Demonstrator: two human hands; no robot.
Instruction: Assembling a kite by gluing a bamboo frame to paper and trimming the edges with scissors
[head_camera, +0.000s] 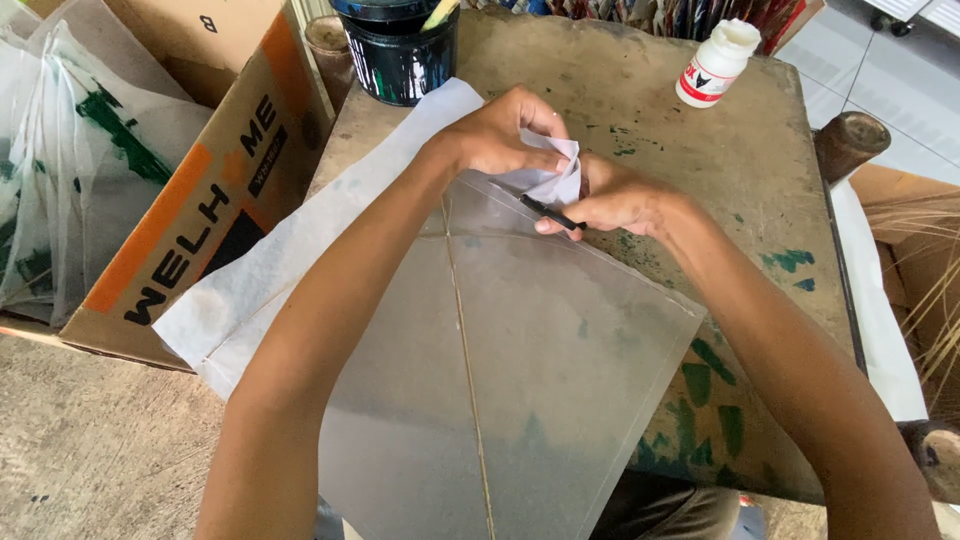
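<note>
**Kite paper getting worked at the top corner**

The person's left hand (505, 130) has its fingers curled in and pinched on a folded flap of white paper (550, 180) right at the top corner of a translucent kite sheet (560, 370). The right hand (615, 200) sits just beside it, touching the same flap, fingers closed narrow around a thin black tool (550, 212) that looks like a small blade or pen; hard to tell which. The tool's tip lies along the sheet's upper edge.

The kite sheet is spread flat across a worn wooden table (700, 130) stained with green paint, one corner pointing away from the person, and it hangs over the near edge. A thin stick spine (468, 380) runs down its middle. Under it, off to the left, a white paper sheet (270, 270) sticks out.

At the back of the table there's a black paint pot (395, 50) and, well apart to the right, a small white bottle (715, 62). A cardboard box (215, 170) with orange stripes stands left of the table.
</note>
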